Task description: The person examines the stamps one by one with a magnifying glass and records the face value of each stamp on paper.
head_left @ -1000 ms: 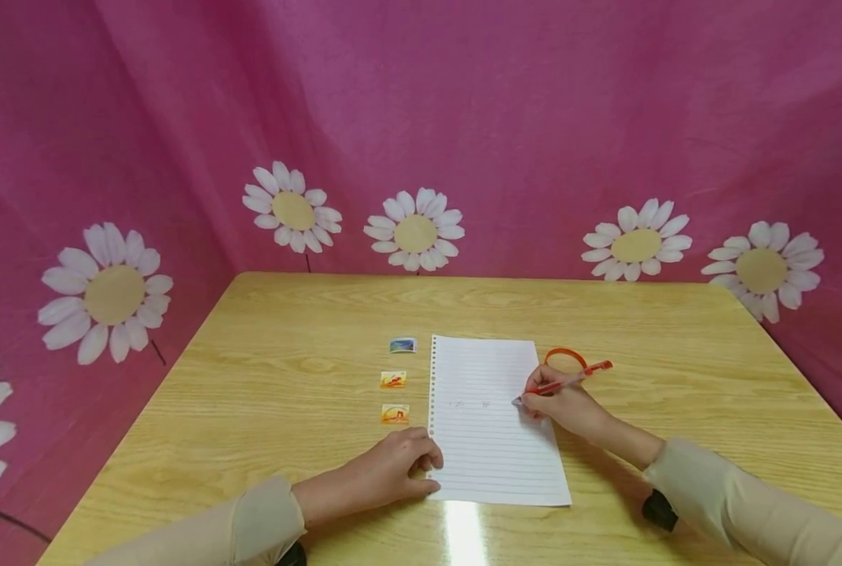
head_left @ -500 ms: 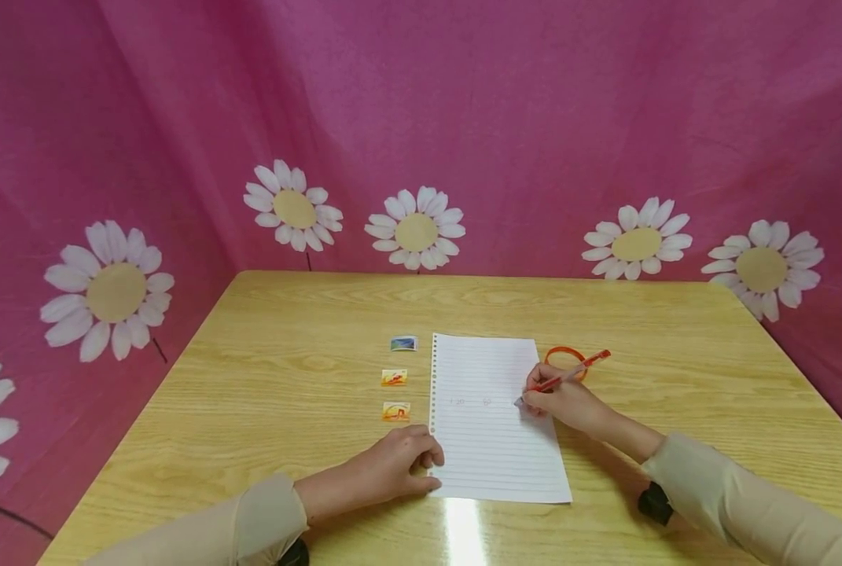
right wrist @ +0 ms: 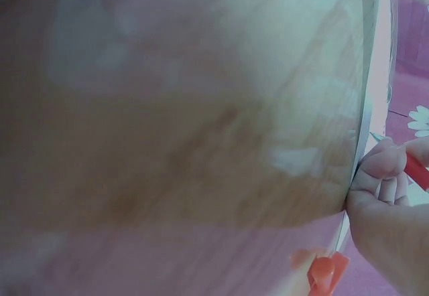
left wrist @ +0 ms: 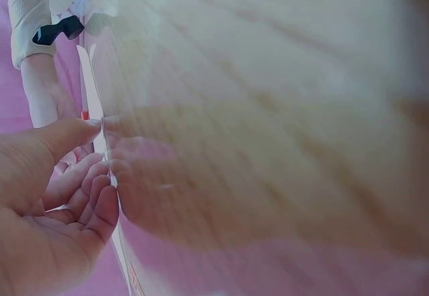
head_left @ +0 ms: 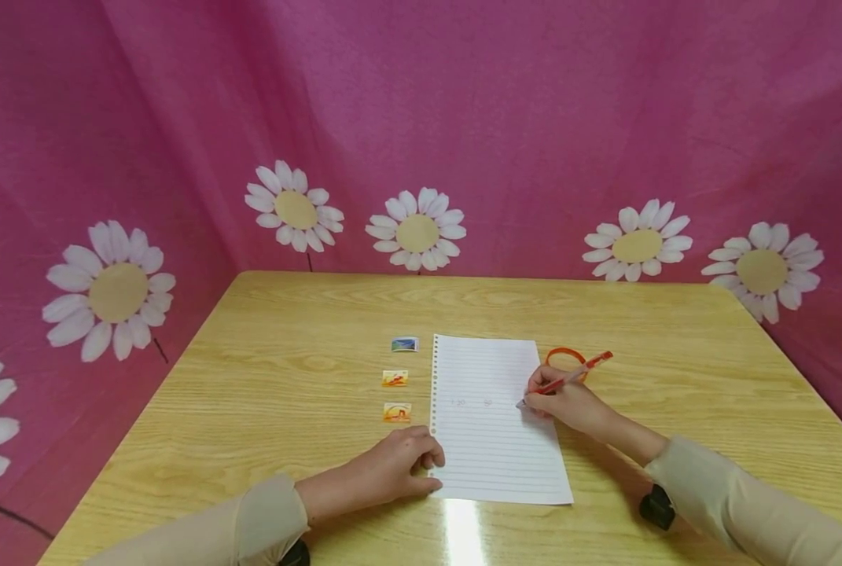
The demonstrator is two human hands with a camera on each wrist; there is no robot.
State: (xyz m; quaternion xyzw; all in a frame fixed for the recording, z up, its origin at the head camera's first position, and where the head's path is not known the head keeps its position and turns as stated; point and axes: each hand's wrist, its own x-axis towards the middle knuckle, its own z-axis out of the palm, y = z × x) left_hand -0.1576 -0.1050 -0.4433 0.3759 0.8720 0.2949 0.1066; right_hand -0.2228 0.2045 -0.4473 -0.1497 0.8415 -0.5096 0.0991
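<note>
A sheet of lined paper [head_left: 491, 464] with punched holes down its left side lies on the table. My right hand [head_left: 569, 407] pinches a red pen [head_left: 593, 362] at the sheet's right side, its tip at or just above the paper. Faint handwriting, too small to read surely, runs along one line left of the tip. At the lower left edge of the sheet rests my left hand [head_left: 395, 465], fingers loosely bent and thumb apart, touching the paper. In the left wrist view, the left thumb and fingertips [left wrist: 102, 205] meet the paper's edge.
Three small stamp-like pictures stand in a column left of the paper: a blue one [head_left: 405, 344] and two yellow-orange ones, the middle [head_left: 395, 379] and the nearest [head_left: 397, 413]. Behind my right hand lies a red loop [head_left: 565, 351]. A pink flowered curtain [head_left: 505, 141] surrounds the wooden table [head_left: 286, 369].
The pen has tilted a little more upright and its tip has shifted slightly right. My left hand and the paper stay in place.
</note>
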